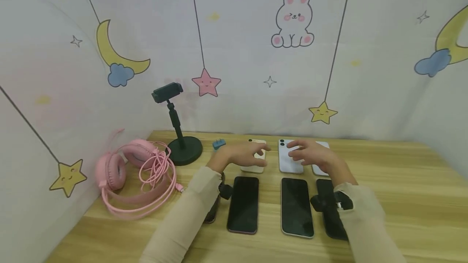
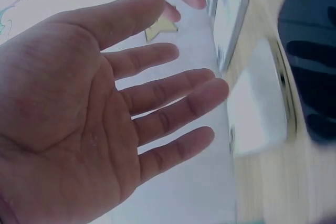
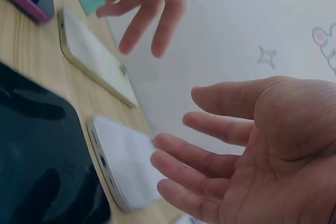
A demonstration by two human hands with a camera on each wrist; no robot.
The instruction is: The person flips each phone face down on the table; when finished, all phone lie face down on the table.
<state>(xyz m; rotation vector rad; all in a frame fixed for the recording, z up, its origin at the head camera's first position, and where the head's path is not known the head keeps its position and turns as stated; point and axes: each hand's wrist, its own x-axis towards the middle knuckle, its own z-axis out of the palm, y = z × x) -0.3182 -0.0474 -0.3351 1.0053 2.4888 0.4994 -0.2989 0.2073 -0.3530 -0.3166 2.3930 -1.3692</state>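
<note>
We see the left hand (image 1: 243, 154) in the air over the cream phone (image 1: 254, 169), its grip wide and its fingers spread. The right hand (image 1: 310, 153) hangs over the blue phone (image 1: 290, 164) and the white phone (image 1: 319, 169), its grip wide as well. We see a gap between the two hands, palms roughly facing. Those three phones lie along the back of the wooden surface (image 1: 409, 198). Nearer us are four dark phones: one (image 1: 243, 205) and another (image 1: 297, 207) in the middle, one (image 1: 334, 225) partly behind the right wrist, and one (image 1: 212, 214) mostly hidden by the left sleeve (image 1: 186, 210). To the left we have pink headphones (image 1: 113, 171) just beside a black stand (image 1: 184, 149), with a blue plug (image 1: 219, 144) near its base.
</note>
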